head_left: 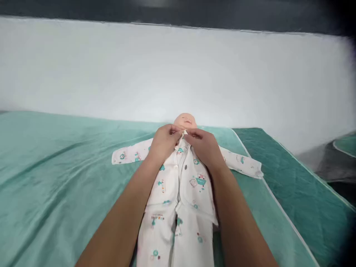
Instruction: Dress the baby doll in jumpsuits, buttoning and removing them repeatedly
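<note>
A baby doll (185, 121) lies on its back on a light green sheet (55, 174), head toward the wall. It wears a white romper (183, 193) printed with small teal and red figures, sleeves spread to both sides. My left hand (164, 142) and my right hand (204, 146) meet at the romper's collar just under the doll's chin. Both pinch the fabric edges at the neck opening with closed fingers. The front of the romper hangs partly apart lower down.
A white wall (178, 74) rises right behind the bed. A darker green quilted mat (294, 193) with white piping lies to the right. Past its edge at far right is a dark floor area (333, 167).
</note>
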`<state>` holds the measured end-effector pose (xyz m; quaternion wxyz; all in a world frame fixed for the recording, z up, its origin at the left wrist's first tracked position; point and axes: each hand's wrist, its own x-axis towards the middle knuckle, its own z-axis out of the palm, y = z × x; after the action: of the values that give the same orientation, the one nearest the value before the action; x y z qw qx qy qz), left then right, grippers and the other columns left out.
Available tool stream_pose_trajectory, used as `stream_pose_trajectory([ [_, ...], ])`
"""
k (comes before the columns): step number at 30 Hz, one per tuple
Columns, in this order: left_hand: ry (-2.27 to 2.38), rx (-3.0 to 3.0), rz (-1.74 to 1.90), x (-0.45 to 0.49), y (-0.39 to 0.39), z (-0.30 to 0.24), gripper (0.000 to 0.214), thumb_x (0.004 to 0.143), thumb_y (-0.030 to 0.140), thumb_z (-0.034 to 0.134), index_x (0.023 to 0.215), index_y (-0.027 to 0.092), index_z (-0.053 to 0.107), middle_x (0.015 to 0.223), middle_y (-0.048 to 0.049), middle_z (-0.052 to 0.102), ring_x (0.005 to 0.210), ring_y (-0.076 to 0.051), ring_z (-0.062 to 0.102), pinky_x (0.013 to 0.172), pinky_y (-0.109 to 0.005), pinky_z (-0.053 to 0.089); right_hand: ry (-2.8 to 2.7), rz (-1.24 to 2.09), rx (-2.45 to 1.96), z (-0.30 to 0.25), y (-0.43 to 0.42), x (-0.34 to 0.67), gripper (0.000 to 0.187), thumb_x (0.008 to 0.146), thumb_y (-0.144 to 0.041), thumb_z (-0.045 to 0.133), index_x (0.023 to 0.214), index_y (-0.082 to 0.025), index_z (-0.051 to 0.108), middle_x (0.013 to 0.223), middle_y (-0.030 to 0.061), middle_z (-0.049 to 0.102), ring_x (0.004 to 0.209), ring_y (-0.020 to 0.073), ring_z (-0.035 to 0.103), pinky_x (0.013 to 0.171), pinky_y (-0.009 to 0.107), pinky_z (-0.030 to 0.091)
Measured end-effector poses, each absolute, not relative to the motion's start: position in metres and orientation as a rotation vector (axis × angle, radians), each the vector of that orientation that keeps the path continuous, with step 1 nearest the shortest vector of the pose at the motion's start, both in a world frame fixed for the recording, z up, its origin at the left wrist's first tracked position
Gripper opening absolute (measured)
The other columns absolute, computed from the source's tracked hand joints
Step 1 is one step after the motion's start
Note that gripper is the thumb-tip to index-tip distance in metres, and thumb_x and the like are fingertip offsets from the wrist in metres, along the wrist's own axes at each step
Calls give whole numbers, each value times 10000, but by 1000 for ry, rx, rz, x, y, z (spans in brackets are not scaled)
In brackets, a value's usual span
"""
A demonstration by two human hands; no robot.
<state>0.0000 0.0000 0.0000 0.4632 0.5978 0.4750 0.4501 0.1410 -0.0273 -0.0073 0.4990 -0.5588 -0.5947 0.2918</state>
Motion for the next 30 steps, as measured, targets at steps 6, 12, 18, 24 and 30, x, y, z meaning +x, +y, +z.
stream_pose_trajectory([
  [6, 1264, 1583, 1148, 0, 6, -3, 129, 762, 277, 670, 839, 174, 679, 752, -19, 659, 572, -87, 512, 537, -213, 391, -1419, 735, -1376, -7, -28, 139, 214, 810, -355, 615, 884, -193, 734, 850, 16, 711, 770, 169, 597, 707, 280, 427],
  [12, 1158, 1541, 1170, -4, 10, -11, 147, 746, 224, 652, 885, 182, 671, 841, -25, 660, 594, -80, 539, 533, -213, 411, -1413, 757, -1403, -8, -27, 139, 249, 777, -408, 666, 910, -201, 704, 813, 2, 683, 721, 153, 592, 660, 271, 428],
  [18, 1193, 1550, 1170, -4, 9, -12, 82, 729, 208, 645, 791, 188, 596, 701, 9, 610, 513, -68, 474, 488, -214, 351, -1405, 858, -1398, -8, -28, 141, 281, 743, -382, 695, 961, -208, 669, 803, -6, 698, 689, 149, 608, 619, 269, 430],
  [24, 1180, 1575, 1165, -5, 9, -12, 76, 720, 202, 641, 784, 185, 604, 738, -2, 635, 549, -75, 491, 516, -216, 355, -1425, 898, -1415, -7, -29, 143, 309, 721, -357, 698, 988, -213, 637, 775, -17, 691, 635, 136, 590, 568, 262, 405],
  [30, 1081, 1583, 1129, -6, 8, -11, 130, 769, 294, 664, 830, 191, 613, 803, -12, 659, 605, -93, 533, 550, -228, 383, -1522, 790, -1510, -4, -31, 141, 277, 715, -357, 676, 958, -238, 617, 778, -35, 676, 597, 128, 569, 554, 269, 411],
])
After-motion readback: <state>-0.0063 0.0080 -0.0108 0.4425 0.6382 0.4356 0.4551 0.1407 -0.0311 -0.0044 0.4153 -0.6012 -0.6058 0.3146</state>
